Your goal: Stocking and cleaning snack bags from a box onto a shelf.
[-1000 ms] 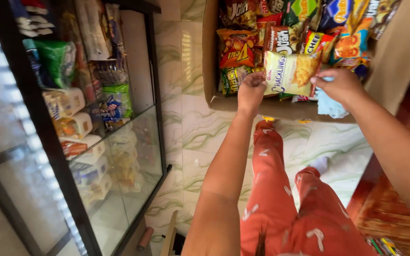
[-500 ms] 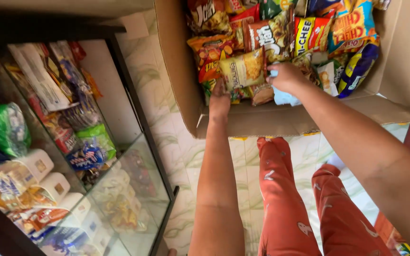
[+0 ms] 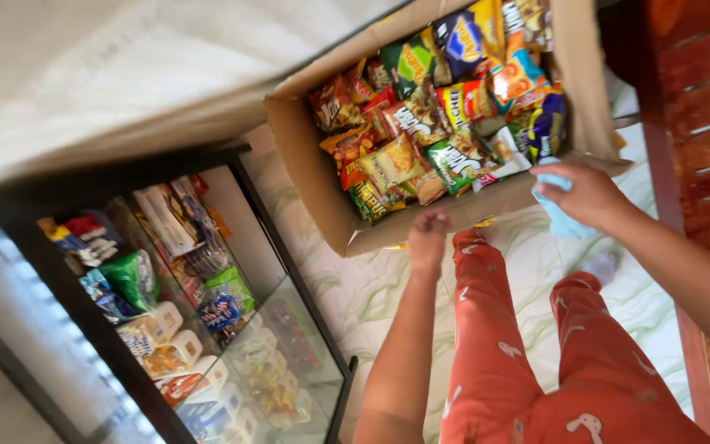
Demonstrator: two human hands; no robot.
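In the head view, a brown corrugated cardboard box (image 3: 314, 177) with open flaps is being shown, packed tight with glossy, crinkled snack packets. A pale yellow foil packet (image 3: 391, 164) is lying flat near the box's front wall, toward its left corner, with a green packet (image 3: 454, 160) just beside it. The left hand (image 3: 429, 238) is being held just outside the front wall of the box, below the yellow packet; its fingers are curled loosely together and nothing is being gripped. The right hand (image 3: 585, 193) is being held at the box's front right corner, its fingers bent and pressed around a soft, crumpled light blue cloth (image 3: 559, 215) that is hanging below the palm. Orange-red patterned fabric trousers (image 3: 536, 362) are being seen below the hands, over a glossy marble-patterned tile floor (image 3: 355, 288). To the left, a dark-framed glass display cabinet (image 3: 232, 329) is being shown, with packets and white tubs stacked on its shelves. A reddish wooden panel (image 3: 692, 99) is standing along the right edge.
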